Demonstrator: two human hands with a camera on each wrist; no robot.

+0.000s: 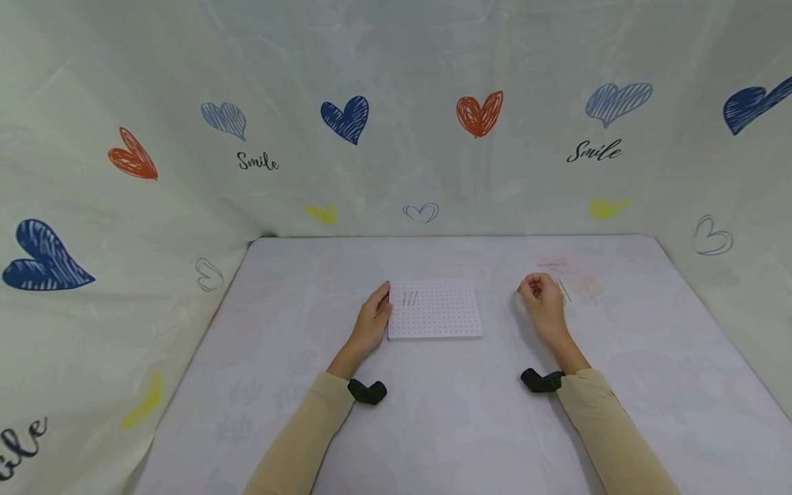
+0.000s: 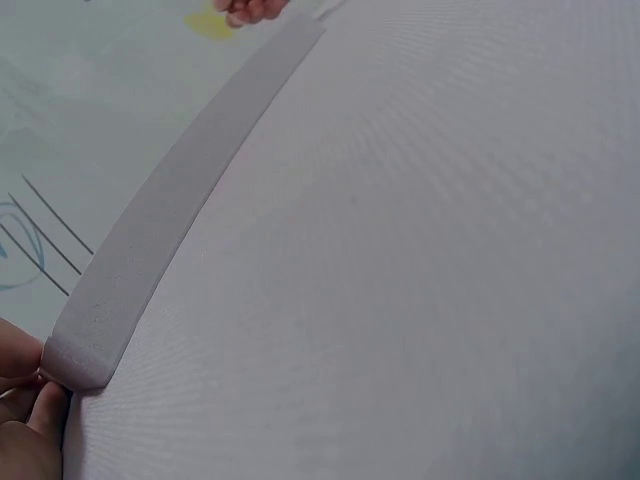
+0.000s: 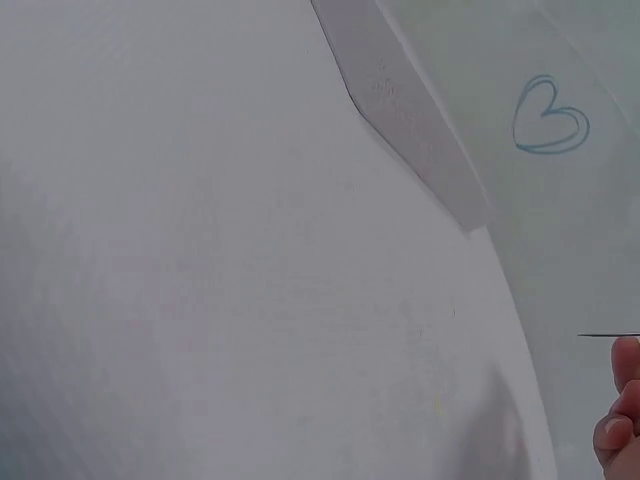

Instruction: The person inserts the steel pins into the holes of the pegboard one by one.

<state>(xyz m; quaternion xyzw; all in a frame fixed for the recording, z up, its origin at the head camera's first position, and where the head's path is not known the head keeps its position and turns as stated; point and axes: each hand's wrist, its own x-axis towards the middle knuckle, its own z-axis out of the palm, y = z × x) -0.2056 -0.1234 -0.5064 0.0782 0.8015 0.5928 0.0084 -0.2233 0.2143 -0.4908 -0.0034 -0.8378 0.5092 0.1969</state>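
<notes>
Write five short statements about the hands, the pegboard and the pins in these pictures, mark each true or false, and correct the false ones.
1. The left hand rests against the left edge of the pegboard. True.
2. The pegboard stands upright against the back wall. False: it lies flat on the table.
3. A few thin pins stand in the pegboard near its far left corner. True.
4. The right hand lies on top of the pegboard. False: it is off to the board's right, above the table, fingers curled.
5. Loose pins lie on the table beside the left hand. False: they lie just right of the right hand.
</notes>
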